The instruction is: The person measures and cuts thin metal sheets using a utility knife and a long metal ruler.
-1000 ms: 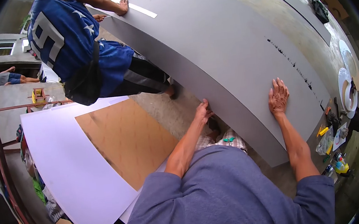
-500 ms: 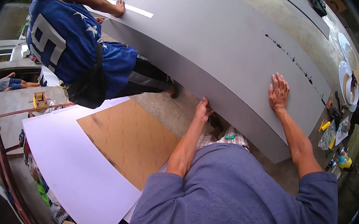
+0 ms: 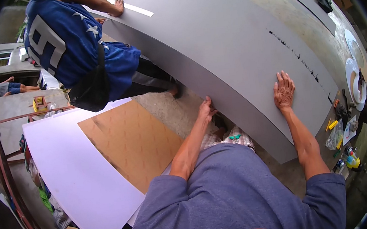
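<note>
A long grey box-like panel [image 3: 212, 44] with a deep side face stretches away in front of me. At the lower edge of that side, my left hand [image 3: 206, 109] is closed with its fingers curled around the edge, partly out of sight. My right hand [image 3: 284, 90] lies flat on the top face near the close end, fingers stretched forward. To its right runs a broken line of black marks [image 3: 296, 55] on the grey surface. Farther along, a co-worker's hand [image 3: 116, 8] presses on the same panel beside a white strip [image 3: 138, 8].
A co-worker in a blue jersey [image 3: 74, 50] stands left of the panel. White sheets [image 3: 64, 171] and a brown board [image 3: 128, 142] rest on a metal frame [image 3: 9, 177] at left. Tools and bottles [image 3: 351, 159] lie at right. Another person [image 3: 10, 87] reclines in the background.
The whole view has shifted very slightly. Both my hands and the co-worker's hand keep their places on the panel.
</note>
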A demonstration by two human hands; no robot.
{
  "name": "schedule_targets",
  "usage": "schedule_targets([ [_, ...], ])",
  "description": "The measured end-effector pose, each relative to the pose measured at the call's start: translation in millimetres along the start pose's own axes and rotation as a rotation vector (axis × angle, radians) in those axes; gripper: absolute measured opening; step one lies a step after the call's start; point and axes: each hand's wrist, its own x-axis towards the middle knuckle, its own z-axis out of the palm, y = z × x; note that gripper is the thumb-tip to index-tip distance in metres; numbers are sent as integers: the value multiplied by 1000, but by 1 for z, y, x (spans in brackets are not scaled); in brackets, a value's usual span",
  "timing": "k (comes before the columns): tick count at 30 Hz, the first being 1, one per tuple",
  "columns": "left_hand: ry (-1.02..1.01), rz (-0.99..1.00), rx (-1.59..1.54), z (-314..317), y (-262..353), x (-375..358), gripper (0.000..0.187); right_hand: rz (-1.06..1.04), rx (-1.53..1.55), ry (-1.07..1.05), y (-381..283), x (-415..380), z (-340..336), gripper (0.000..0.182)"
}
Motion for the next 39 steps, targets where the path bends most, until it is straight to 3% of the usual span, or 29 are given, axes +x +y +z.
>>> schedule_targets([
  [39, -5, -32, -18, 11, 0, 20, 70, -5, -16, 9, 3, 1, 7, 47],
])
